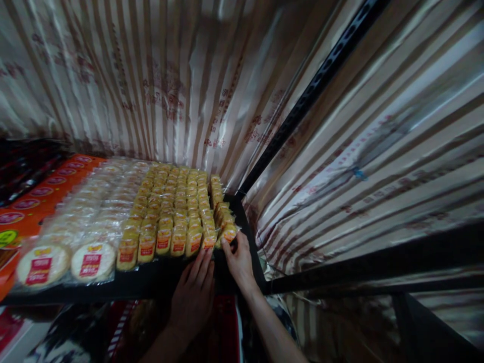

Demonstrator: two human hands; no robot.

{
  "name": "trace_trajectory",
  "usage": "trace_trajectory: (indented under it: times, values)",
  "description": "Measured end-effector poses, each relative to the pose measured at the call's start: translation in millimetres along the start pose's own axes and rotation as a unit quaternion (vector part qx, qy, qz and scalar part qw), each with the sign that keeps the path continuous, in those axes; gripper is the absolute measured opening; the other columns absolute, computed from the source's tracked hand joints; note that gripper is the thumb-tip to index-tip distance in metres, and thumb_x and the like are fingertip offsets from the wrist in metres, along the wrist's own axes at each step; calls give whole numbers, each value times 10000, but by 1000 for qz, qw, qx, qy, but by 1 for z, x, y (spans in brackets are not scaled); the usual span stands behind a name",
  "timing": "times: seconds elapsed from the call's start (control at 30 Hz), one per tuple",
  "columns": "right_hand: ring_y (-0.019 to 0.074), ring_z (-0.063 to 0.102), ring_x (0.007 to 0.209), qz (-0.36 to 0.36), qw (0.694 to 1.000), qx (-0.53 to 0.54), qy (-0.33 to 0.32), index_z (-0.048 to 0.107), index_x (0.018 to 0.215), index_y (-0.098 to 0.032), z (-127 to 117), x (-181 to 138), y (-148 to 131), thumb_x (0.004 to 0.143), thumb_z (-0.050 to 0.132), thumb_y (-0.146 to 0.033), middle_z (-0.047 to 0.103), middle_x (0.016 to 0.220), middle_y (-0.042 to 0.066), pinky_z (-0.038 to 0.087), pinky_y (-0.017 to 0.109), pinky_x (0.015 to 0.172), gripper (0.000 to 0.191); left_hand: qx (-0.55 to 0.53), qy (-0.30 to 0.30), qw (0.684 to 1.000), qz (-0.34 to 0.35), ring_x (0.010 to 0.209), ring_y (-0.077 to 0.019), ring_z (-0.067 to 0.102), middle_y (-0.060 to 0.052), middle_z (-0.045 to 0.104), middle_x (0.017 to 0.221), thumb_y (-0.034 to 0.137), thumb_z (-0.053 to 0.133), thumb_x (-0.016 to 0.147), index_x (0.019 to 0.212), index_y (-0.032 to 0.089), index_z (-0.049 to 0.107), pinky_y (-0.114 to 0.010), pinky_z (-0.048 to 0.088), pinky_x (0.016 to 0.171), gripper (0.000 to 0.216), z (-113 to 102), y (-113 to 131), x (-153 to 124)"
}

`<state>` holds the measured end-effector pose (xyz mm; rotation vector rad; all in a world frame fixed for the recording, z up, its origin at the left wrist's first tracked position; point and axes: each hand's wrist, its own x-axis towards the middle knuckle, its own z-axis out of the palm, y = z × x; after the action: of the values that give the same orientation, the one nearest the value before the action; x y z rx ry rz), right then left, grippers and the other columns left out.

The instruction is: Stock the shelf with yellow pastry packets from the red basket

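Rows of small yellow wrapped cakes (164,237) with red and orange labels stand on a dark shelf (159,280). My left hand (194,282) reaches up to the shelf's front edge, its fingers stretched out flat. Their tips touch the lower front of a wrapped cake (208,237) at the end of one row. With thumb and fingers, my right hand (240,256) pinches the front wrapped cake (228,234) of the rightmost row. That row leans and has a gap partway back. Part of the right fingers is hidden behind the cake.
Larger round white crackers (93,261) in clear wrap fill rows to the left, beside an orange printed box (41,194). Striped plastic sheeting (170,85) hangs behind and at the right. A black slotted post (302,108) rises at the shelf's back right corner.
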<state>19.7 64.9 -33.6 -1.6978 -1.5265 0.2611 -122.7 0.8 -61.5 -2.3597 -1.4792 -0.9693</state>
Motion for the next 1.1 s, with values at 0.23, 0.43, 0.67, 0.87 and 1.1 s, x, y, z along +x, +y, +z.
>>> trace_trajectory:
  times: [0.23,0.43,0.67,0.87,1.1]
  values:
    - [256,461,1131,5,999,16,-32,527,1179,-179,3,-1,4,839,439,-389,543,1189,120,361,450,1008,409,-53,20,998,24,1334,-213,325,-99,481,1363,136,390,862,1195,125,547,-365,350,1021,368,-4,-1,-2]
    - [245,394,1226,40,995,51,-72,501,1246,-172,1,-2,4,847,400,-384,485,1307,107,286,427,1075,462,-150,-9,988,24,1339,-181,318,-125,455,1378,75,332,863,1294,88,431,-334,399,1035,442,-1,17,11]
    - [210,298,1328,71,986,91,-120,445,1334,-190,-1,-1,8,858,355,-310,383,1429,55,234,397,1118,499,-228,-50,969,-83,1301,-160,382,-123,408,1414,158,294,932,1449,146,144,-339,426,1028,539,15,30,19]
    - [193,270,1357,103,964,227,-95,466,1323,-210,-8,2,9,844,443,-390,369,1448,30,175,384,1148,513,-256,-99,958,-80,1334,-170,325,-92,353,1450,210,293,941,1438,167,221,-339,379,1070,503,16,24,18]
    - [178,289,1357,177,870,458,-37,464,1320,-257,13,34,12,848,358,-620,382,1437,-13,222,375,1133,605,-274,-137,949,-80,1361,-193,260,-111,302,1468,234,270,945,1410,118,289,-392,343,1090,479,10,27,24]
